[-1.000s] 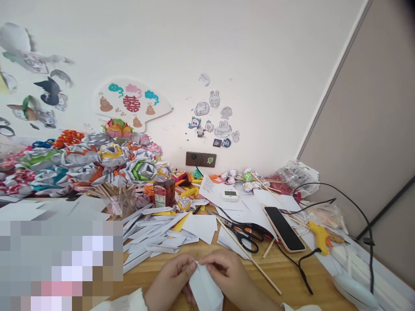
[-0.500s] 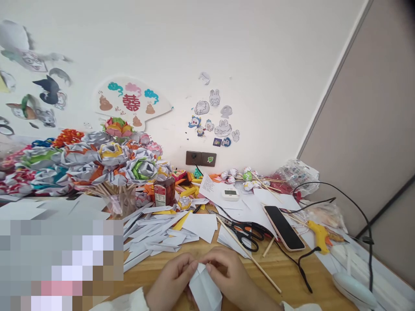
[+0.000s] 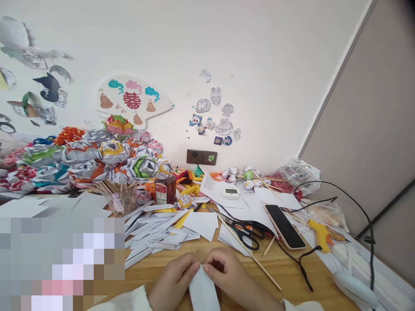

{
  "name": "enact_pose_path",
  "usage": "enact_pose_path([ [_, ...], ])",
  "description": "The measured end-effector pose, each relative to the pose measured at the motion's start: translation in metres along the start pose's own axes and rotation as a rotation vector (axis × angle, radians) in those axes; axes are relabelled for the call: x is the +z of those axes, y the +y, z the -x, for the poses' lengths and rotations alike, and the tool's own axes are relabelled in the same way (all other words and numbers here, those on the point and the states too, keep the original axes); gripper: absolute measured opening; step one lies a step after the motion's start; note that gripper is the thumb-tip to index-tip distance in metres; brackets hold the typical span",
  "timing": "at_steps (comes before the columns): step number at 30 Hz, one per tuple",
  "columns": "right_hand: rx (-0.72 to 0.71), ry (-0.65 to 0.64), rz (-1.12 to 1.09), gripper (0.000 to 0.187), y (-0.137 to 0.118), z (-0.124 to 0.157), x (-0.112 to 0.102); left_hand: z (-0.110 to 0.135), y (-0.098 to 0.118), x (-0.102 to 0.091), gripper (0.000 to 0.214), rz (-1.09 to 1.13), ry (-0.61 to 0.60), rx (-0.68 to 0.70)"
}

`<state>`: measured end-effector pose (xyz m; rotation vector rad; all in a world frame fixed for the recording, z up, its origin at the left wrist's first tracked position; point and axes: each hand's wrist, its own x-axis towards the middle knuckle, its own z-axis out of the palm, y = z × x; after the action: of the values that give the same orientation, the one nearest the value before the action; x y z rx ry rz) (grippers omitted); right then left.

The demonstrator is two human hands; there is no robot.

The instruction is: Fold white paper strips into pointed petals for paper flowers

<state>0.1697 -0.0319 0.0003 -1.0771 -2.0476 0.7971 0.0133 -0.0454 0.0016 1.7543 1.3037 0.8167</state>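
A creased piece of white paper [image 3: 204, 290] is held near the table's front edge, its top end pinched from both sides. My left hand [image 3: 177, 276] grips the upper left edge between thumb and fingers. On the upper right edge, my right hand [image 3: 227, 274] pinches with thumb and forefinger, close to the left fingertips. The paper's lower end runs out of view at the bottom. Beyond the hands lies a heap of folded white paper strips [image 3: 158, 231], and scissors with black and orange handles [image 3: 248, 231] are to the right.
Paper flowers [image 3: 87, 160] on sticks crowd the back left. At right are a phone [image 3: 285, 226], a yellow glue gun [image 3: 320, 235], black cables and a pale computer mouse [image 3: 355, 288]. A wooden stick [image 3: 256, 259] lies right of my hands. A white timer [image 3: 231, 193] sits farther back.
The paper has straightened and narrowed in view, its lower right part swinging left. Both hands keep pinching its top end. The whole view has shifted slightly.
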Motion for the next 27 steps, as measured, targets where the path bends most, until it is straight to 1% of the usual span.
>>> enact_pose_path([
  [7,-0.009,-0.043,0.014,0.015,0.0021,0.0003,-0.0004,0.0029,0.0011,0.0005,0.029,-0.04,-0.011,0.007],
  [13,-0.03,-0.01,0.05,0.018,0.0034,-0.0001,0.0015,0.0021,0.0003,0.0019,0.028,-0.054,-0.016,0.029],
  [18,-0.03,0.017,0.039,0.018,0.0031,0.0014,0.0048,0.0029,0.0023,0.0011,0.025,0.018,-0.048,0.025],
  [24,-0.053,-0.001,0.01,0.018,0.0038,0.0017,0.0054,0.0029,0.0023,0.0012,0.03,0.063,-0.01,0.027],
  [27,-0.029,0.017,0.004,0.018,0.0026,0.0012,0.0037,-0.0003,0.0007,0.0009,0.03,0.129,-0.049,0.007],
])
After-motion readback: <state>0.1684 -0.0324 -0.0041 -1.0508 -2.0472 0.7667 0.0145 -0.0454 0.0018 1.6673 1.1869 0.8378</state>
